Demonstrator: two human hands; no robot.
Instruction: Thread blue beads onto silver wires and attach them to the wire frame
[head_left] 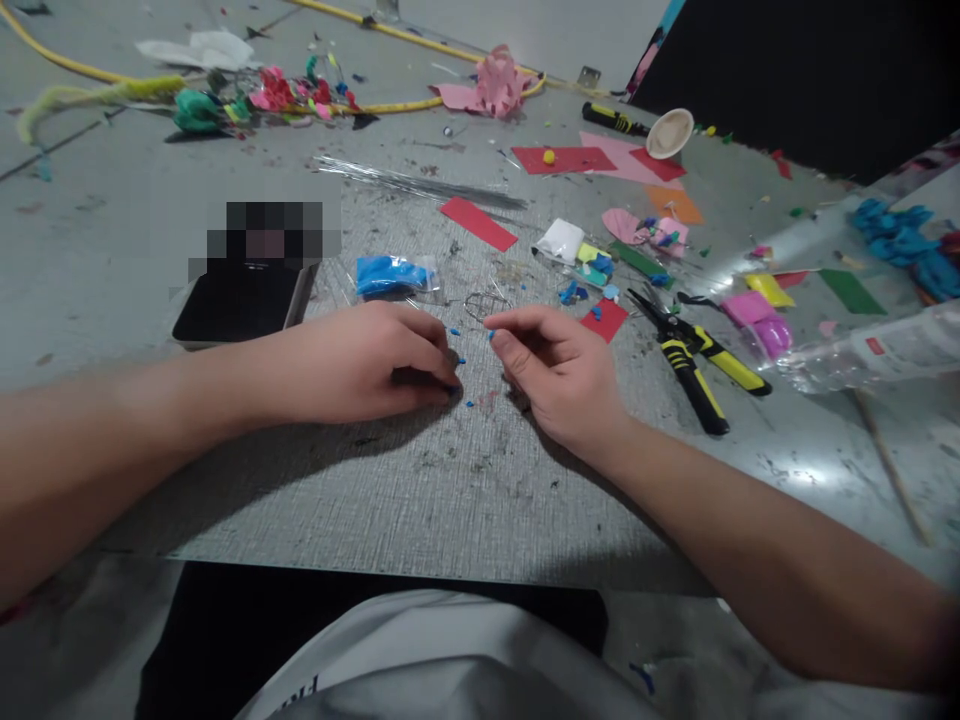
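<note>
Back from the near edge of the table (360, 515), the right hand (566, 375), holding a blue bit (492, 335), should pinch lightly; whether the narrowed left hand (386, 360) holds anything, I cannot tell.

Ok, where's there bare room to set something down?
Mainly the near strip of table, between the left hand, right hand and its front edge, apart from small specks. Another patch lies left of the black device. Crowded: right of the right hand, with pliers, packets and bottle; blue bits between the hands.
</note>
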